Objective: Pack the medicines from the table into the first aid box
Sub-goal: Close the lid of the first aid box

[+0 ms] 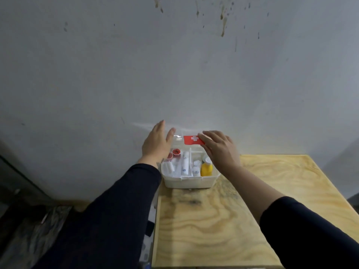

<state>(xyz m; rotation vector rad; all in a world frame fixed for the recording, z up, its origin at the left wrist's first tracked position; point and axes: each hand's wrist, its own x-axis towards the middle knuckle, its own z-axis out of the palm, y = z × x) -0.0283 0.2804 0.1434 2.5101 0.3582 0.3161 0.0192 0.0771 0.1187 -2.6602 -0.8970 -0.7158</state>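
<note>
With the first aid box packed at the tabletop's 11 o'clock corner, the spread, empty left hand and right hand, fingertips on the lid, should lower it evenly.

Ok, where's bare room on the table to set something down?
The plywood table is bare in front of the first aid box and to its right, out to the far edge. It is crowded at the box: compartments full, left hand and right hand reaching over them to the clear lid.
</note>
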